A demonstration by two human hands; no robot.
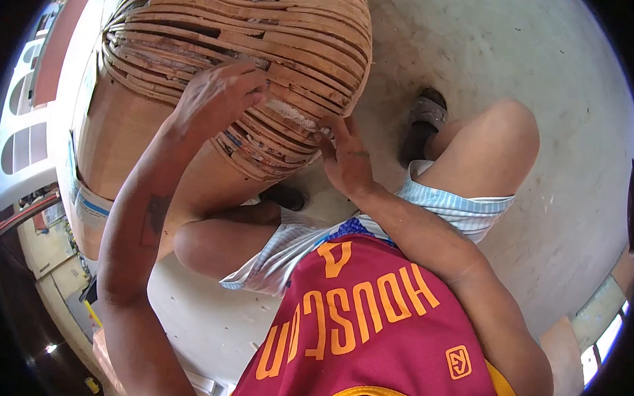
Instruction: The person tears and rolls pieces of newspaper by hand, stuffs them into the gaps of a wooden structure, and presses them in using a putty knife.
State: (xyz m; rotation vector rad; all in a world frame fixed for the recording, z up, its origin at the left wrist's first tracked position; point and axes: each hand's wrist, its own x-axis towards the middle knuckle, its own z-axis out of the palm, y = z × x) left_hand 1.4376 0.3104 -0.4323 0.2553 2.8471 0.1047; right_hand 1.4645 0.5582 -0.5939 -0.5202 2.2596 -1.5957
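Note:
A large rounded form covered in rows of layered brown strips (301, 54), which look like cardboard, stands at the upper left. My left hand (223, 93) rests over the middle of the rows, its fingers curled together; whatever they hold is hidden. At the right edge of the rows, my right hand (346, 154) pinches the end of a ragged, pale greyish strip (290, 115). This strip lies along the rows between my two hands. Dark gaps show between some rows, and printed paper shows among the lower ones.
Smooth brown surface (127, 132) continues below the rows on the left. My bent knees flank the form's lower end, with a sandalled foot (429, 115) on the grey floor (490, 47). White arched furniture (29, 149) stands at the far left.

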